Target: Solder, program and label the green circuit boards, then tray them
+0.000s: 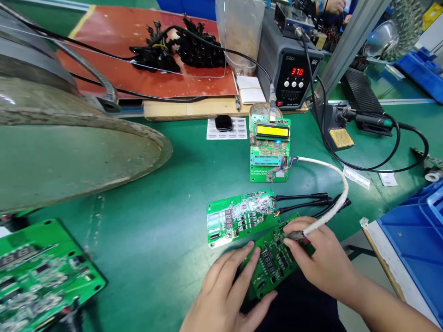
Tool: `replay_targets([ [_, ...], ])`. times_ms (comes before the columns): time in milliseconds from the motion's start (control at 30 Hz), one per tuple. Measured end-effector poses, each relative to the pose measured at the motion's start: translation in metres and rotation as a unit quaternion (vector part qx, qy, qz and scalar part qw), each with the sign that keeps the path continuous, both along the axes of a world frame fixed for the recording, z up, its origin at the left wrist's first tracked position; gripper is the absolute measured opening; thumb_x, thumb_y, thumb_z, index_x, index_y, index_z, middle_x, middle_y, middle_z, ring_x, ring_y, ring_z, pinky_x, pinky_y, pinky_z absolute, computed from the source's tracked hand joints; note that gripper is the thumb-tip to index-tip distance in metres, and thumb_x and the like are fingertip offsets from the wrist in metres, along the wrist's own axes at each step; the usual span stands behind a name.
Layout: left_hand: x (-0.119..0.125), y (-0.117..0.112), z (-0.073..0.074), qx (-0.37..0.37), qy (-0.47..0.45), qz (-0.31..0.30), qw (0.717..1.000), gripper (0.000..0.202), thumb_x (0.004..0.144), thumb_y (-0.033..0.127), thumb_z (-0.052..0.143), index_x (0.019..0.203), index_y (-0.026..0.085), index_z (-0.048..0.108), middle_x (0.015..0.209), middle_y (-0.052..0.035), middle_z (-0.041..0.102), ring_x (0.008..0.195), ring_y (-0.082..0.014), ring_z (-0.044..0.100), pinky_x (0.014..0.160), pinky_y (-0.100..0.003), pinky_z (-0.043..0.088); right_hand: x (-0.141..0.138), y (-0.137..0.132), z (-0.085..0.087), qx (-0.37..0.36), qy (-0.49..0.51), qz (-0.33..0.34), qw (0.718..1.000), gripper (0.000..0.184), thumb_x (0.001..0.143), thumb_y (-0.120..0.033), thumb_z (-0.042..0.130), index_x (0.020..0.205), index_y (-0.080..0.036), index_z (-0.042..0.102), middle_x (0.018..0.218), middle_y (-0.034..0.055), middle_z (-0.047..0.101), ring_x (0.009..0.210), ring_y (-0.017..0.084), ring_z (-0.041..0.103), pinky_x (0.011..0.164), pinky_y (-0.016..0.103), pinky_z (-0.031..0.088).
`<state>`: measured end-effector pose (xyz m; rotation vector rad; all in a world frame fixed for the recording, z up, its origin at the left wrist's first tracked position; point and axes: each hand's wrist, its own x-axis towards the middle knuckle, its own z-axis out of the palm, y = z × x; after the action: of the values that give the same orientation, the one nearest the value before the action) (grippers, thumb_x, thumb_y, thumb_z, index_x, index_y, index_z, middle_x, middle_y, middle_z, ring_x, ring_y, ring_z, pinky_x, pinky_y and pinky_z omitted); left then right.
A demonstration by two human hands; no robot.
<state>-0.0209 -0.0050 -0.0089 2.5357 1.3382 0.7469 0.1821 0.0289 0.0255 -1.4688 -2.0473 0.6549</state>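
My left hand (224,295) grips the lower left edge of a green circuit board (273,263) with a row of digit displays. My right hand (320,258) pinches a slim metal-tipped probe (296,235) and holds its tip on that board. A white braided cable (334,203) runs from the probe to a green programmer board (270,159) with a yellow LCD and a socket. Just beyond my hands lies a second green circuit board (238,219), glossy with coating, with black leads attached.
A lead-free soldering station (290,69) reads 370, with a soldering iron (367,119) on its stand to the right. A large metal drum (51,138) intrudes at left, above a stack of circuit boards (41,281). A blue bin (415,249) sits at lower right.
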Motion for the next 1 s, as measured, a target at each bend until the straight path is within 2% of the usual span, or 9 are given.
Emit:
replay_targets([
  [533,0.0001,0.0008,0.0,0.002,-0.012,0.01,1.0,0.054,0.076,0.03,0.065,0.125,0.015,0.049,0.116,-0.013,0.057,0.104,-0.0271,0.055,0.079,-0.039,0.057,-0.0024,0.0011,0.0022,-0.011,0.003,-0.009,1.0,0.016,0.082,-0.013,0.051,0.095,-0.019,0.058,0.093,0.0068,0.067,0.089,0.019,0.062,0.077,0.034,0.053],
  [1000,-0.0006,-0.0027,-0.0017,-0.015,-0.007,0.011,1.0,0.056,0.075,0.031,0.067,0.126,0.014,0.049,0.117,-0.014,0.057,0.106,-0.0275,0.056,0.081,-0.039,0.057,-0.0022,0.0,0.0004,-0.024,0.009,-0.011,1.0,0.015,0.082,-0.013,0.05,0.094,-0.018,0.058,0.094,0.0072,0.066,0.09,0.019,0.061,0.078,0.035,0.054],
])
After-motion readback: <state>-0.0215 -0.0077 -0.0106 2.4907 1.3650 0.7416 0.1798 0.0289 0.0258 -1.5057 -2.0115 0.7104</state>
